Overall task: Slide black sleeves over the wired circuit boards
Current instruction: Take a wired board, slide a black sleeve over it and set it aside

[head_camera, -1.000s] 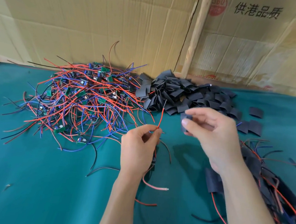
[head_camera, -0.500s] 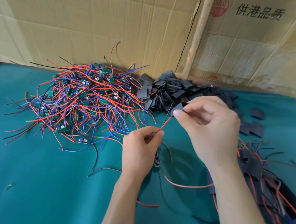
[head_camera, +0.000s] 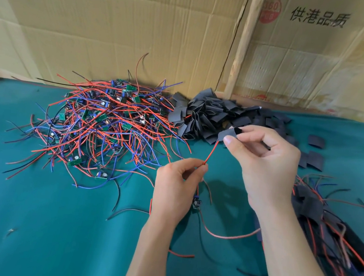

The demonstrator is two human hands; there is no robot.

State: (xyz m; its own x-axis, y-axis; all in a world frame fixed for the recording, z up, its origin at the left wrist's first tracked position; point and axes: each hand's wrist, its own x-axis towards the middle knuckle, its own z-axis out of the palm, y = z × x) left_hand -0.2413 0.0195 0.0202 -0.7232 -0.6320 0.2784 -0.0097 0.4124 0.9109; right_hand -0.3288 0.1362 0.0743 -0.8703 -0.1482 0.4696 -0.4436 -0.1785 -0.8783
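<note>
I am looking down at a teal felt-covered worktop (head_camera: 35, 223) backed by flattened brown cardboard sheets (head_camera: 120, 31) along its far edge. Toward the far left sprawls a big tangle of red, blue and black wires with small green circuit boards (head_camera: 101, 130). Beside it, at the far centre, lies a heap of short flat black sleeves (head_camera: 209, 116), touching the tangle's edge. Along the right edge rests a pile of boards already sleeved in black with wires trailing (head_camera: 324, 218).

My right hand (head_camera: 267, 164) pinches one black sleeve (head_camera: 229, 133) between thumb and fingers, its mouth meeting the tip of a thin red wire (head_camera: 211, 151). My left hand (head_camera: 179, 182) pinches that wire just below, and the small wired circuit board (head_camera: 197, 202) hangs under it, above the worktop near the middle.

I judge the risk is the flat sleeve staying closed, so the wire buckles or misses the mouth. The board's other loose leads could also snag at the opening. Nothing stands between the two hands.
</note>
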